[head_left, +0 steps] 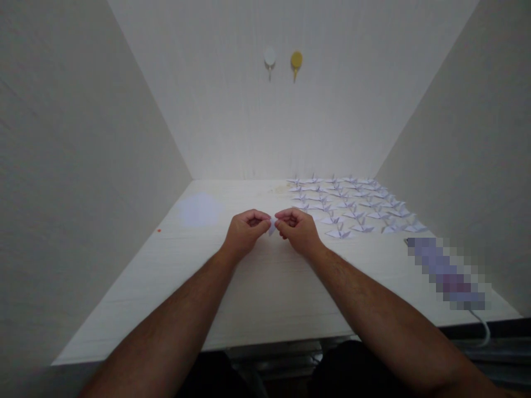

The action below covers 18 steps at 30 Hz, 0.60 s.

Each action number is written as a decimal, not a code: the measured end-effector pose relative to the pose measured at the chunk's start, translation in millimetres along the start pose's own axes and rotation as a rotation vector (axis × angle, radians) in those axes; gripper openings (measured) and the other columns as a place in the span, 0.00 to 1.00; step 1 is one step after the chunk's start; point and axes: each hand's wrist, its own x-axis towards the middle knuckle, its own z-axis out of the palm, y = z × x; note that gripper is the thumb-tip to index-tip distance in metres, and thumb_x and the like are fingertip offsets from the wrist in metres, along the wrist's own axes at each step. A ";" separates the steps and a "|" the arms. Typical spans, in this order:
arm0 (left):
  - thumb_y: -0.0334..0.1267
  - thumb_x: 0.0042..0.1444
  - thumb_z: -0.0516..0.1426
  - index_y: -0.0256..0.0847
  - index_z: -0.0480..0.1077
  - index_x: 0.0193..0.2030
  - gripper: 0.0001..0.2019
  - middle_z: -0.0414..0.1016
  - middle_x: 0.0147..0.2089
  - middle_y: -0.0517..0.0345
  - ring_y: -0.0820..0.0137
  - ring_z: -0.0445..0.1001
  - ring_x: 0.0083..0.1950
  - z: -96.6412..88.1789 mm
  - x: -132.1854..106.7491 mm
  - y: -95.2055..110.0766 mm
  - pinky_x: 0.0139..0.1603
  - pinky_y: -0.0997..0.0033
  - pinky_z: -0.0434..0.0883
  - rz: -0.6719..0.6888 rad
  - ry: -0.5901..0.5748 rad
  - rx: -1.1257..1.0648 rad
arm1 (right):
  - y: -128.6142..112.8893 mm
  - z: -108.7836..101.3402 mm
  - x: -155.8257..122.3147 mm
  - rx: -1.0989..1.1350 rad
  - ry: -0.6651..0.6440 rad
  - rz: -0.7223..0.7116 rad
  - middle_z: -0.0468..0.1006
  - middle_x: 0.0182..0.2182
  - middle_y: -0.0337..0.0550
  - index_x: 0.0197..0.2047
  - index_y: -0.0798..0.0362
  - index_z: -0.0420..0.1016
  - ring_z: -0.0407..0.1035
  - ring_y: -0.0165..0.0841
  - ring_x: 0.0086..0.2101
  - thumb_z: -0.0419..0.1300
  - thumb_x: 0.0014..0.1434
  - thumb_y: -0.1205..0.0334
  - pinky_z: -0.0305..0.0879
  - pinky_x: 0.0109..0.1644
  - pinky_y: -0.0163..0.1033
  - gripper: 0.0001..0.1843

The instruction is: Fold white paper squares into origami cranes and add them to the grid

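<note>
One small paper piece [272,227] in work, many paper cranes [347,204] set out

Far left on the table [174,287]: orange-red speck [159,230], close to the side wall [95,166]. Next, bright whitish patch [199,209]; light or paper, cannot tell.

Mid-table: left hand [249,229], thumb and forefinger tips pinching the paper piece, other fingers curled in. Piece right between both sets of fingertips, mostly covered, pale pointed bit poking out below. Fold stage too small to read; judged unfinished from the two-sided grip. Just right of it: right hand [296,228], thumb and forefinger apparently pinching the opposite side, near-mirror pose, fingers likewise curled.

Right of the hands: paper cranes in close rows, from back wall [240,121] forward to about level with the right hand. Wings spread, all much alike, so judged finished. By far the larger share done, going by these rows. Left, as far as shown: the one piece in the fingers, not yet in the rows. Full count needed: cannot tell.

Far right, nearer than the cranes: pixelated object [446,273], lying slantwise, identity hidden, pale cable [483,323] trailing over the near edge.
</note>
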 end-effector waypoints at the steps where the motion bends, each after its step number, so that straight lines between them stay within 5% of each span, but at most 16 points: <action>1: 0.38 0.43 0.67 0.38 0.76 0.28 0.07 0.79 0.30 0.56 0.71 0.74 0.30 0.9 -0.5 0.7 0.34 0.70 0.69 -0.005 0.002 0.003 | -0.5 -0.2 -0.4 -0.017 -0.004 0.000 0.73 0.20 0.35 0.34 0.54 0.74 0.65 0.25 0.19 0.67 0.47 0.57 0.62 0.22 0.32 0.12; 8: 0.38 0.43 0.67 0.37 0.76 0.27 0.07 0.77 0.25 0.57 0.72 0.72 0.27 2.8 0.2 -3.0 0.31 0.71 0.68 -0.073 -0.015 0.007 | -4.0 -1.4 -0.3 -0.012 -0.008 0.036 0.72 0.18 0.33 0.30 0.54 0.72 0.63 0.25 0.17 0.66 0.46 0.58 0.61 0.20 0.31 0.11; 13: 0.39 0.43 0.68 0.35 0.75 0.28 0.10 0.78 0.28 0.55 0.71 0.75 0.31 2.1 1.8 -9.4 0.38 0.67 0.71 -0.173 -0.076 -0.248 | -2.5 -3.9 2.3 0.086 0.020 0.081 0.72 0.17 0.32 0.30 0.53 0.70 0.64 0.26 0.17 0.66 0.45 0.59 0.62 0.20 0.32 0.11; 18: 0.30 0.37 0.68 0.37 0.73 0.34 0.15 0.75 0.28 0.60 0.74 0.73 0.27 3.5 0.3 -8.5 0.33 0.70 0.70 -0.212 -0.115 -0.370 | -0.6 -5.0 1.8 0.176 -0.027 0.108 0.73 0.17 0.33 0.30 0.52 0.69 0.65 0.26 0.18 0.67 0.45 0.59 0.63 0.21 0.32 0.11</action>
